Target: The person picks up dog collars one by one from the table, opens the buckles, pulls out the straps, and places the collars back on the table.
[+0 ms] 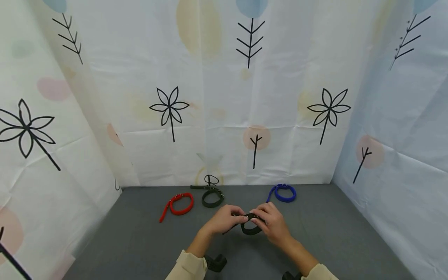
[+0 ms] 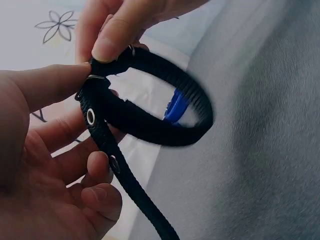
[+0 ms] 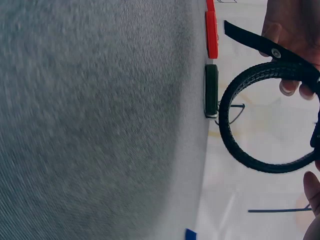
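Observation:
A black collar (image 1: 252, 231) with a buckle and metal eyelets is held up in a loop between both hands. My left hand (image 1: 224, 218) pinches it near the buckle, thumb on top, in the head view. In the left wrist view, the fingers of this hand (image 2: 55, 155) lie behind the strap, whose loose tail (image 2: 142, 205) slants down past them. My right hand (image 1: 273, 223) pinches the loop beside the buckle, close to the left thumb. The right wrist view shows the round loop (image 3: 227, 125) from the side, with most of the right hand out of frame.
On the grey table (image 1: 147, 249) lie a coiled red collar (image 1: 182, 212), a dark green collar (image 1: 211, 204) and a blue collar (image 1: 285, 199), all beyond the hands. Patterned white sheets (image 1: 224, 155) stand behind and at both sides. Black devices (image 1: 216, 263) sit by the wrists.

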The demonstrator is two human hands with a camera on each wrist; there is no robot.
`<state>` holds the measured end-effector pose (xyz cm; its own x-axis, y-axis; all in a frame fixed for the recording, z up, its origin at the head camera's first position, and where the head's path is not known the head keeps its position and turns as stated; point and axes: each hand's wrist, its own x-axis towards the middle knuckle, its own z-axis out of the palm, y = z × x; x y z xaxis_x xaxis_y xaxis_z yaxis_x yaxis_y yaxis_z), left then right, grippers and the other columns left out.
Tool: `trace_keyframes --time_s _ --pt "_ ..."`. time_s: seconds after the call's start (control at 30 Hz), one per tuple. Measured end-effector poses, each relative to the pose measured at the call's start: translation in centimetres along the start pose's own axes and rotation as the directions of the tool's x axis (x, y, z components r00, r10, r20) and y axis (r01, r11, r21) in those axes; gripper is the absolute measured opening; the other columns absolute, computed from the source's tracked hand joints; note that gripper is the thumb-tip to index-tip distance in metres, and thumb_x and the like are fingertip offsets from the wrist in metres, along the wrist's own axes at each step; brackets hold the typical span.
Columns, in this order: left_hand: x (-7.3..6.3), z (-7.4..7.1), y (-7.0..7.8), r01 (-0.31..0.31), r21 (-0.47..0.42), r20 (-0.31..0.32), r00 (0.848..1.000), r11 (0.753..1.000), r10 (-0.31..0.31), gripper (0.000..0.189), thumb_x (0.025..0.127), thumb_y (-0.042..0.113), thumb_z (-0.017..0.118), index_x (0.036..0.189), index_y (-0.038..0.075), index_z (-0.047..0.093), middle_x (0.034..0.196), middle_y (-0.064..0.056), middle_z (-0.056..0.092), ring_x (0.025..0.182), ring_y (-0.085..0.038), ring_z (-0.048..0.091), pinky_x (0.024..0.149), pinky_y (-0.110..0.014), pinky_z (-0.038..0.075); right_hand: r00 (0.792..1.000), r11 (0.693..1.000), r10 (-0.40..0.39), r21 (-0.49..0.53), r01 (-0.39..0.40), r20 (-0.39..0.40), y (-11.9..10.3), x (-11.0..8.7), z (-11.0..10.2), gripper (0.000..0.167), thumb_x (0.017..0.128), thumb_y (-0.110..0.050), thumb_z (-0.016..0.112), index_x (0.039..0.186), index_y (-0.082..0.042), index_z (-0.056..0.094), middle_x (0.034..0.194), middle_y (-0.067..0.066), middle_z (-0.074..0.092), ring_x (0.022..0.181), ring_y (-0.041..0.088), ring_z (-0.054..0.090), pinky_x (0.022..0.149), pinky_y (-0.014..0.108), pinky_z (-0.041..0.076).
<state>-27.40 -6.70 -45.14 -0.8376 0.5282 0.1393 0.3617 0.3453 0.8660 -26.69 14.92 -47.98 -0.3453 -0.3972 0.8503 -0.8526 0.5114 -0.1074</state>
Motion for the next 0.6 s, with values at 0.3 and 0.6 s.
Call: trace_keyframes --time_s 0.3,0.6 --pt "-0.3 -0.2 0.5 0.074 -0.122 0.017 0.997 0.99 -0.073 0.013 0.092 0.016 0.066 0.09 0.004 0.067 0.084 0.0 0.065 0.08 -0.018 0.059 0.073 -0.036 0.046 0.994 0.996 -0.038 -0.075 0.046 0.107 -0.3 0.9 -0.4 0.019 0.086 -0.026 0.074 0.099 -0.012 0.073 0.098 0.0 0.06 0.081 0.015 0.05 0.07 0.035 0.042" --pt "-0.6 0.4 0.3 0.086 -0.17 -0.004 0.996 0.982 -0.088 0.013 0.093 0.016 0.066 0.091 0.003 0.066 0.086 -0.001 0.065 0.083 -0.022 0.06 0.072 -0.034 0.047 0.986 0.999 -0.016 0.031 0.011 0.168 -1.2 1.4 0.0 0.035 0.068 -0.001 0.086 0.098 -0.011 0.073 0.097 -0.002 0.059 0.082 0.01 0.058 0.07 0.021 0.048"
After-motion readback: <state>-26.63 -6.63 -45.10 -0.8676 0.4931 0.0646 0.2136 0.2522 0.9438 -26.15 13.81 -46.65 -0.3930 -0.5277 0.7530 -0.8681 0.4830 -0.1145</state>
